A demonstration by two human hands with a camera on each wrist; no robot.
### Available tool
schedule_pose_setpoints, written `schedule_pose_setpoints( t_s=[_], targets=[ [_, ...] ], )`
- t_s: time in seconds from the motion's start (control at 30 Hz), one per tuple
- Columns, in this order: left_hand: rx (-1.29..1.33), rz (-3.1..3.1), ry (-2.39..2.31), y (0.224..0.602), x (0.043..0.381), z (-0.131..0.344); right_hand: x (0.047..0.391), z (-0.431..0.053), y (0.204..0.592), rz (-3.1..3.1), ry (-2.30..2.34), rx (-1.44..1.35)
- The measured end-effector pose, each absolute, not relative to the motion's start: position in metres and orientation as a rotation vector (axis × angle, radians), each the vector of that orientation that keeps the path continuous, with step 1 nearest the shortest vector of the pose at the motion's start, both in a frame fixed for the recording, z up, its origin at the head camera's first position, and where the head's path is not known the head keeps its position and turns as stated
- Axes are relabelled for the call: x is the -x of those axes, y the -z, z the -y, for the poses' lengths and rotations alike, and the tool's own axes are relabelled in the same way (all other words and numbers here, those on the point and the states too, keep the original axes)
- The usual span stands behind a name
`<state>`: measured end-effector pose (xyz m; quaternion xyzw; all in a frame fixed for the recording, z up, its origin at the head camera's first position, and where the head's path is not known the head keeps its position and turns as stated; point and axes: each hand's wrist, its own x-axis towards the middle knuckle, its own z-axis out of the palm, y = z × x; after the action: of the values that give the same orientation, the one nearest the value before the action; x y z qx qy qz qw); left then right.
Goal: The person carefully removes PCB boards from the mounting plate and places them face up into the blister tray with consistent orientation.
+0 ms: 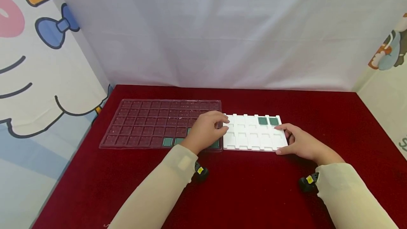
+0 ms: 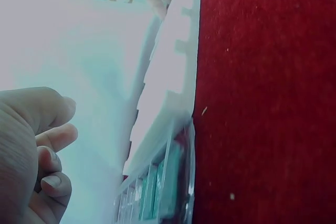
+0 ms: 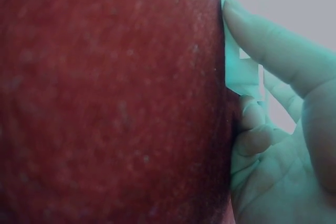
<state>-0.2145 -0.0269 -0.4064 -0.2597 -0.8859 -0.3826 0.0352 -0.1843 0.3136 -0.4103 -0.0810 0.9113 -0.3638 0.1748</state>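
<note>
A white compartment tray (image 1: 246, 136) lies on the red cloth, with two green square pieces (image 1: 262, 121) in its far row toward the right. My right hand (image 1: 302, 145) holds the tray's right end, thumb on the near corner and fingers along the side. In the right wrist view the thumb presses the white edge. My left hand (image 1: 205, 129) hovers over the seam between this tray and a clear plastic tray (image 1: 140, 123); its fingers are loosely bent. The left wrist view shows nothing between that thumb and forefinger. Several green pieces (image 1: 167, 141) sit in the clear tray's near right cells, partly hidden by the left hand.
A red cloth (image 1: 248, 190) covers the table and extends in front of both trays. White fabric (image 1: 222, 38) hangs behind the table's far edge. A wall with cartoon prints (image 1: 51, 33) stands at the left, another at the right.
</note>
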Motion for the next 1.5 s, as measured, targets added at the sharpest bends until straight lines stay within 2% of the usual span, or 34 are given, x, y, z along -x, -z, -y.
schedule_pose_setpoints(
  t_s=[1.5],
  targets=[
    [0.982,2.673,1.222,0.4,0.218,-0.042,0.184,-0.314,0.409,-2.569,1.056,0.242]
  ],
)
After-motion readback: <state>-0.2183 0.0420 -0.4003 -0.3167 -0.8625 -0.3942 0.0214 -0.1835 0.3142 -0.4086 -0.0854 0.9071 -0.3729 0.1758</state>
